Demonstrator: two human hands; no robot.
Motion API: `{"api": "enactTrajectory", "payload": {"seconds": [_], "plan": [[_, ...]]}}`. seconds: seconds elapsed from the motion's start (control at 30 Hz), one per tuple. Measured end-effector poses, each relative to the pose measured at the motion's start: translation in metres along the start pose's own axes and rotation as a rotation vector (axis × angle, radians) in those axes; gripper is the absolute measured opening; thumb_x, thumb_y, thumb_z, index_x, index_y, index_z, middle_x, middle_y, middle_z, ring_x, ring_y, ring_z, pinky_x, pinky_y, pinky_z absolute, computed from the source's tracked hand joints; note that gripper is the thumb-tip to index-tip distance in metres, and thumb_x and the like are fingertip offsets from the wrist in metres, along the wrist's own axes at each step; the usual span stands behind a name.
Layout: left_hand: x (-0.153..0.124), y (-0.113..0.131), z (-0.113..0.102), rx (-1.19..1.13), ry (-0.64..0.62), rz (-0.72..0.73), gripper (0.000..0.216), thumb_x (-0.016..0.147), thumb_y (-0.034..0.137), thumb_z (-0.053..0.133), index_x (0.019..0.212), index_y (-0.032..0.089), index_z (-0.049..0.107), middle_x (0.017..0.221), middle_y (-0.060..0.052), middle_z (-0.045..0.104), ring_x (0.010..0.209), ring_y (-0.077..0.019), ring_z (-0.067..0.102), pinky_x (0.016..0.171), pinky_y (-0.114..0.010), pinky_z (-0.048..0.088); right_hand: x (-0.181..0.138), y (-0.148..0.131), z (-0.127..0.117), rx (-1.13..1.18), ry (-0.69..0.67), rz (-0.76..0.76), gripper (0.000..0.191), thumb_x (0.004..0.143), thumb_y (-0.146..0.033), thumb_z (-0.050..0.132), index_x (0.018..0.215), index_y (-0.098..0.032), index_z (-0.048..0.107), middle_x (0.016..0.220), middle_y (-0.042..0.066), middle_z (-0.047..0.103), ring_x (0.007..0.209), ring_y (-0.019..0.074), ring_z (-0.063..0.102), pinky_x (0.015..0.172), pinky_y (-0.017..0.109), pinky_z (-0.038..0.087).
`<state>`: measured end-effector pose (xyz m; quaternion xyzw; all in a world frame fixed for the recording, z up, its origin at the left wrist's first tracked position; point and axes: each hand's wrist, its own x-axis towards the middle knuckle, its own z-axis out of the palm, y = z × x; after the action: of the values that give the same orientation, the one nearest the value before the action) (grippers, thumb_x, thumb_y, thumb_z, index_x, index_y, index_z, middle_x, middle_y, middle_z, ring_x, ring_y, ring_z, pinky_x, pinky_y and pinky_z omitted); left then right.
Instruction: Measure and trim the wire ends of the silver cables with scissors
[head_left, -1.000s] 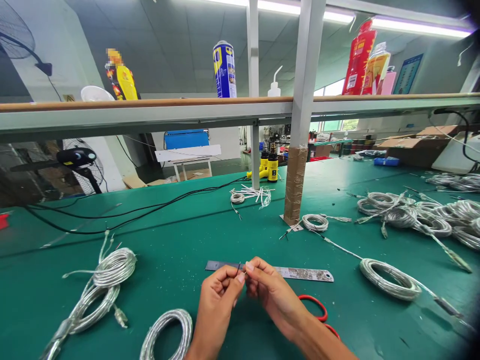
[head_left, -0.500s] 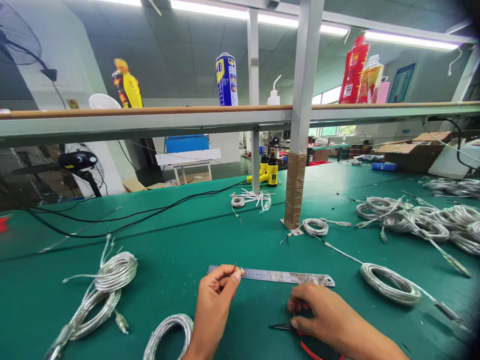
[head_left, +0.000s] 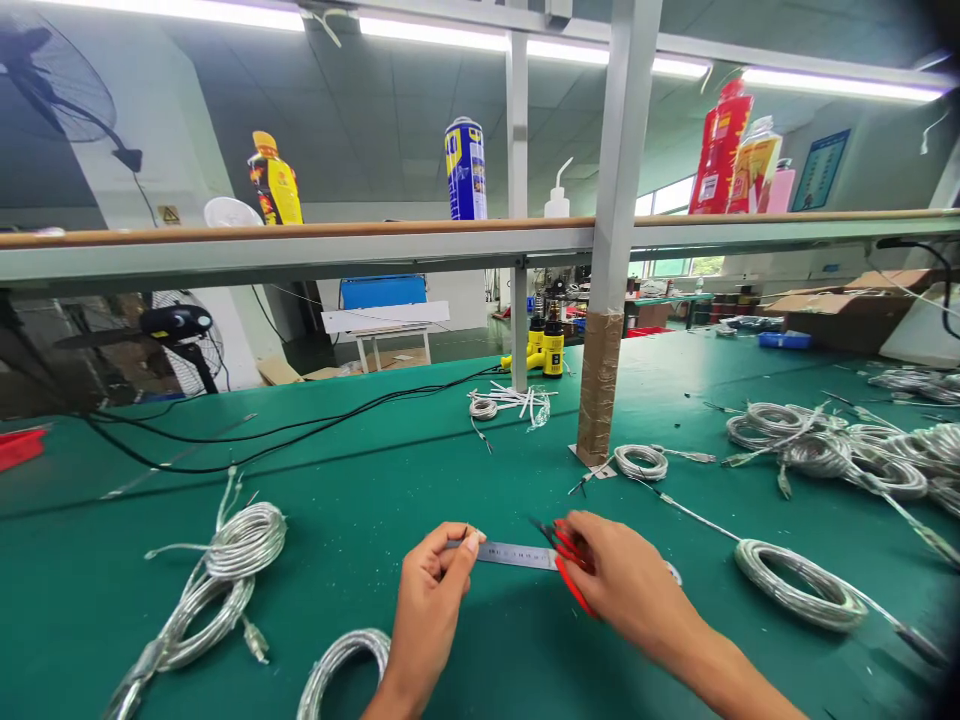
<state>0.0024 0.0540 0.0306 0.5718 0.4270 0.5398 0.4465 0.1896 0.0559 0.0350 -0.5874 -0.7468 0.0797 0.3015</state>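
Observation:
My left hand (head_left: 435, 595) is closed in a pinch around the thin end of a cable (head_left: 472, 535); most of that cable is hidden by the fingers. My right hand (head_left: 626, 565) grips red-handled scissors (head_left: 571, 580), whose dark, blurred tip points left toward the pinched end but stays apart from it. Under both hands lies a steel ruler (head_left: 514, 553), partly covered by my left fingers and the scissors. Just left of my left wrist is a coil of clear-jacketed silver cable (head_left: 341, 660), cut off by the lower edge.
Bundled cables (head_left: 244, 545) lie at left, and a larger heap of coils (head_left: 825, 445) at right. One coil (head_left: 799, 585) sits beyond my right hand. A taped post (head_left: 600, 390) rises behind the ruler, and a shelf (head_left: 300, 245) crosses above. Yellow heat guns (head_left: 551, 352) stand at the back.
My right hand has picked the scissors up off the table and moved up and left, over the ruler. My left hand keeps its pinch almost in place. The view has shifted slightly.

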Motion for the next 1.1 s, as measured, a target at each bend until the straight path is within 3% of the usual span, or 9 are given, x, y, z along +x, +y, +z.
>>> {"api": "enactTrajectory", "payload": {"seconds": [0.1, 0.17, 0.33, 0.6, 1.1], "plan": [[0.001, -0.001, -0.001, 0.009, 0.003, 0.003, 0.023, 0.078, 0.037, 0.05, 0.075, 0.015, 0.055, 0.047, 0.009, 0.02, 0.044, -0.0079, 0.014, 0.041, -0.022, 0.01, 0.017, -0.017, 0.014, 0.485, -0.103, -0.101, 0.01, 0.075, -0.02, 0.045, 0.066, -0.019, 0.049, 0.061, -0.002, 0.052, 0.055, 0.0123, 0.043, 0.049, 0.022, 0.029], [0.001, -0.002, -0.002, 0.011, 0.008, 0.004, 0.023, 0.078, 0.037, 0.05, 0.075, 0.015, 0.054, 0.047, 0.009, 0.02, 0.044, -0.0078, 0.014, 0.041, -0.022, 0.01, 0.017, -0.023, 0.029, 0.633, -0.144, -0.108, 0.013, 0.077, -0.026, 0.046, 0.067, -0.018, 0.048, 0.06, -0.003, 0.049, 0.056, 0.0111, 0.041, 0.05, 0.021, 0.029], [0.0, -0.001, -0.004, 0.009, -0.016, 0.004, 0.022, 0.078, 0.037, 0.05, 0.073, 0.016, 0.053, 0.047, 0.009, 0.019, 0.044, -0.0074, 0.014, 0.041, -0.022, 0.01, -0.003, -0.023, 0.051, 0.497, -0.139, -0.071, 0.022, 0.072, -0.037, 0.056, 0.068, -0.019, 0.042, 0.062, -0.005, 0.043, 0.059, 0.0111, 0.035, 0.052, 0.021, 0.026], [-0.001, 0.0, -0.004, 0.01, -0.055, -0.003, 0.021, 0.079, 0.035, 0.048, 0.07, 0.017, 0.051, 0.049, 0.009, 0.019, 0.044, -0.0073, 0.014, 0.041, -0.021, 0.01, -0.008, -0.023, 0.043, 0.28, -0.154, -0.067, 0.03, 0.075, -0.045, 0.049, 0.063, -0.019, 0.039, 0.06, -0.004, 0.046, 0.063, 0.0132, 0.038, 0.055, 0.022, 0.025], [-0.001, -0.003, -0.005, 0.023, -0.096, 0.021, 0.02, 0.08, 0.034, 0.047, 0.071, 0.017, 0.05, 0.048, 0.009, 0.018, 0.044, -0.0071, 0.014, 0.041, -0.023, 0.01, -0.009, -0.025, 0.043, 0.228, -0.158, -0.051, 0.04, 0.077, -0.049, 0.043, 0.055, -0.017, 0.036, 0.054, -0.004, 0.041, 0.061, 0.0123, 0.037, 0.054, 0.022, 0.024]]}}
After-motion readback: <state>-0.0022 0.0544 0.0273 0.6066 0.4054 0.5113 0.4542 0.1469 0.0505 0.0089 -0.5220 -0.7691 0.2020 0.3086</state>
